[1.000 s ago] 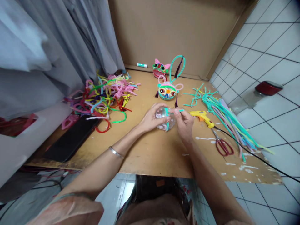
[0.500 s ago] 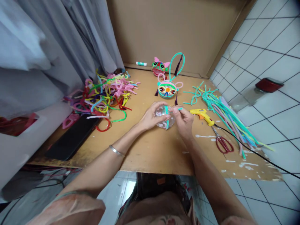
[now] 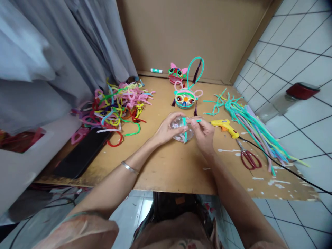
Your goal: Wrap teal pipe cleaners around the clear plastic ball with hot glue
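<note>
Above the middle of the table, my left hand [image 3: 168,128] is wrapped round a clear plastic ball [image 3: 177,137] with a teal fuzzy strip round its middle. My right hand [image 3: 203,133] is pinched on a short teal pipe cleaner [image 3: 199,120] at the ball's right side; its tip shows past the fingers. Whether that piece joins the strip on the ball is hidden. Just beyond my hands stands a decorated ball [image 3: 185,99] with eyes, pink loop ears, tassels and a teal loop. A yellow hot glue gun [image 3: 225,128] lies right of my right hand.
Red-handled scissors [image 3: 250,159] and a bundle of pipe cleaners [image 3: 259,128] lie at the right, crossed by the gun's black cord. Tangled pipe cleaners [image 3: 124,100] and a black phone-like slab [image 3: 83,154] are at the left. A glue stick [image 3: 156,71] and a second decorated head [image 3: 176,74] stand behind.
My hands keep almost the same hold on the ball and the pipe cleaner. The view has shifted slightly, so things at the right appear a little farther right.
</note>
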